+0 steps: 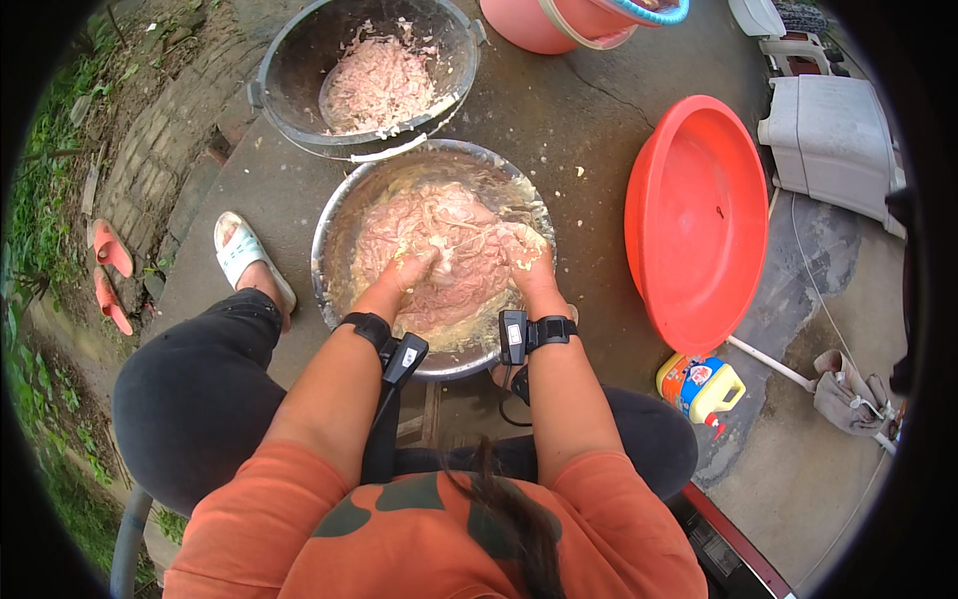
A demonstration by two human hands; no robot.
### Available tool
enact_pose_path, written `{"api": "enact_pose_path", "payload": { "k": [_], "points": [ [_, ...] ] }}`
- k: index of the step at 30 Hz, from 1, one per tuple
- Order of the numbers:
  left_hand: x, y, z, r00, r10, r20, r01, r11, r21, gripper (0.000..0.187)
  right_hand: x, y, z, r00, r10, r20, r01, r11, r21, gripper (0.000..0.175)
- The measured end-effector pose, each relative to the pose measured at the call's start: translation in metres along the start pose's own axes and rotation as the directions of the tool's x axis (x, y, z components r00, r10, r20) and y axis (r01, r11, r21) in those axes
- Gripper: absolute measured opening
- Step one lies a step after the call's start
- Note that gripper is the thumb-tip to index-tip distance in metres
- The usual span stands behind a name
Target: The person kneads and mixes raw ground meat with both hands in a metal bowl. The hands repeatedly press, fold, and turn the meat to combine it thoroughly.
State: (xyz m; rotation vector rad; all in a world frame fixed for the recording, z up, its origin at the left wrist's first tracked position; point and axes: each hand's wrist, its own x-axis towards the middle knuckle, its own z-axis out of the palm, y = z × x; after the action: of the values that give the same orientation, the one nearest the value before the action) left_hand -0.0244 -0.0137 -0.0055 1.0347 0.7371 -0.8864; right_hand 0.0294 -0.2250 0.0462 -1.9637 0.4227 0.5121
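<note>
A round metal basin (323, 247) stands on the ground between my legs. In it lies a heap of wet, pink, stringy offal (456, 288) that looks like intestines, with yellowish paste smeared around it. My left hand (412, 268) grips part of the heap at its left side. On the right, my right hand (526, 251) holds more of it, its back dotted with yellow paste. Pale strands (475, 233) stretch between the two hands. The fingertips are partly hidden in the offal. Each wrist wears a black strap with a small box.
Touching the basin's far side is a black bucket (292, 82) holding more pale pink offal. A red plastic tub (696, 224) leans at the right, with a yellow detergent jug (700, 389) near it. Pink buckets (535, 26) stand at the back; orange slippers (112, 251) lie left.
</note>
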Motion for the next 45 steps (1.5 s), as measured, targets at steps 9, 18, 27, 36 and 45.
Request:
{"api": "enact_pose_path", "payload": {
  "k": [9,18,27,36,45],
  "points": [
    [0.001,-0.004,-0.016,0.984,-0.043,-0.175,0.075,0.981,0.178,0.027,-0.009,-0.056,-0.03,0.979,-0.009,0.202,-0.134,0.721,0.68,0.032],
    [-0.026,0.04,0.033,0.977,-0.07,0.202,0.123,0.956,-0.266,0.059,-0.029,-0.089,-0.016,0.715,0.046,0.697,-0.279,0.934,0.225,0.044],
    [0.016,-0.018,-0.004,0.999,-0.046,-0.018,0.049,0.938,0.343,0.045,-0.023,-0.143,-0.05,0.95,0.075,0.303,-0.226,0.835,0.502,0.016],
    [0.005,-0.021,0.0,0.978,0.091,-0.189,-0.058,0.983,0.173,0.042,0.022,-0.284,0.032,0.402,-0.854,-0.331,0.913,0.35,0.208,0.014],
    [0.002,-0.021,-0.011,0.988,-0.078,-0.136,0.047,0.975,-0.217,0.032,0.052,-0.203,0.039,0.862,-0.455,0.224,0.312,0.824,0.473,0.03]
  ]
}}
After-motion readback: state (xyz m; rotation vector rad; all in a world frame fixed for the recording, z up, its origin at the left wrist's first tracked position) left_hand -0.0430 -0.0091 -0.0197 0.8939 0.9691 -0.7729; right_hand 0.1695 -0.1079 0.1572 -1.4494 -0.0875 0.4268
